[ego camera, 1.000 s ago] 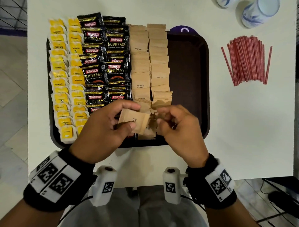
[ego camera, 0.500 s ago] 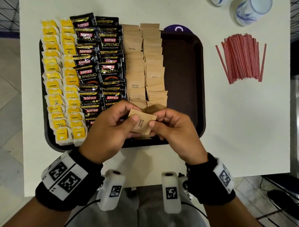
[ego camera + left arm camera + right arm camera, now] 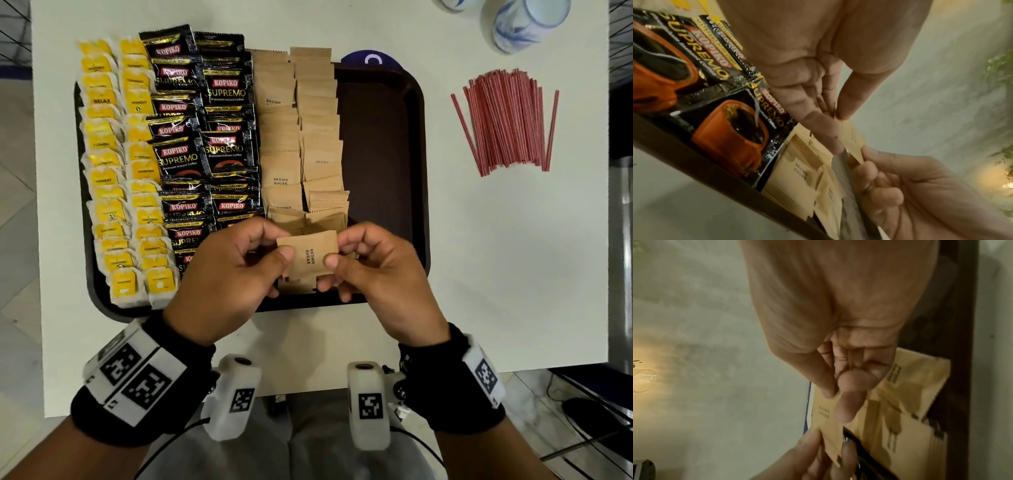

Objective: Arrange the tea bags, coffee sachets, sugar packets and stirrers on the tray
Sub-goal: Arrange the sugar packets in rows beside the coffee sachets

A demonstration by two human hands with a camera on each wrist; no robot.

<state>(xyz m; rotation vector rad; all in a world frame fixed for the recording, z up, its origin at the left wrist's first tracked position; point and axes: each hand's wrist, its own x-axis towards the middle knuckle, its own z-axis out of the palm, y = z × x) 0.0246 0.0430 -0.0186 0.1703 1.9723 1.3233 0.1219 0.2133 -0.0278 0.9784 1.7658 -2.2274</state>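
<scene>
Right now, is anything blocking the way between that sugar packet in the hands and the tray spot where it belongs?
Nothing visible does. Both the left hand and the right hand pinch the brown sugar packet just above the near end of the sugar rows, with only more loose packets lying on the tray beneath.

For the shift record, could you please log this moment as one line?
hands: left hand and right hand both pinch one sugar packet | above tray near edge | stirrers on table, off tray
</scene>
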